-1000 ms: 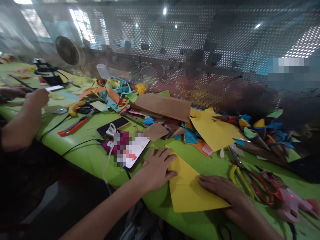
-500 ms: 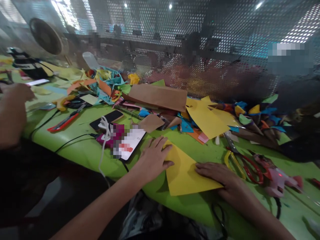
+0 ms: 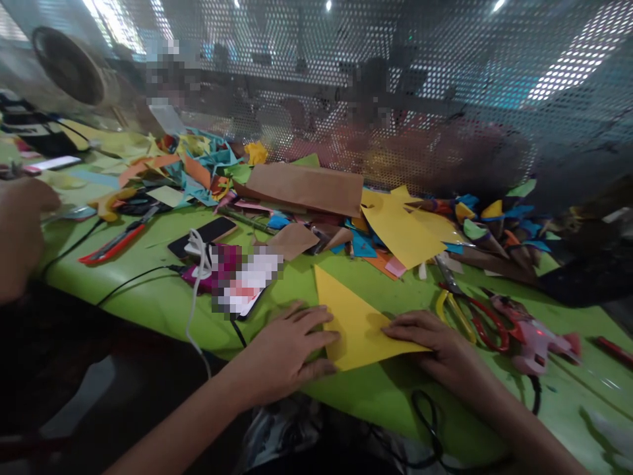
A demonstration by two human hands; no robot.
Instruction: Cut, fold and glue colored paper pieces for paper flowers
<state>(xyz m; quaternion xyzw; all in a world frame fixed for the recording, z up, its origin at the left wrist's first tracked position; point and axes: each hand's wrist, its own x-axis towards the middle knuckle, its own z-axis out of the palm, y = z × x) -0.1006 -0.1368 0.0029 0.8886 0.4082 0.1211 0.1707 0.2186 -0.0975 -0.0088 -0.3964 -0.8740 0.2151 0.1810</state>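
A yellow paper (image 3: 352, 315) lies folded into a triangle on the green table (image 3: 163, 297), close to its near edge. My left hand (image 3: 287, 346) rests flat on the paper's left corner, fingers stretched out and slightly apart. My right hand (image 3: 435, 343) lies flat on the right tip, fingers pressed down along the fold. Neither hand grips anything.
A phone (image 3: 242, 287) on a white cable lies left of the paper, a second phone (image 3: 202, 236) behind it. Scissors (image 3: 469, 316) and a pink glue gun (image 3: 537, 336) sit to the right. Brown paper (image 3: 306, 188), a yellow sheet (image 3: 400, 224) and scraps crowd the back. Another person's hand (image 3: 20, 224) is at the left.
The yellow paper now shows as a narrower triangle. My left hand slid back toward the table's near edge, and my right hand shifted slightly left along the paper.
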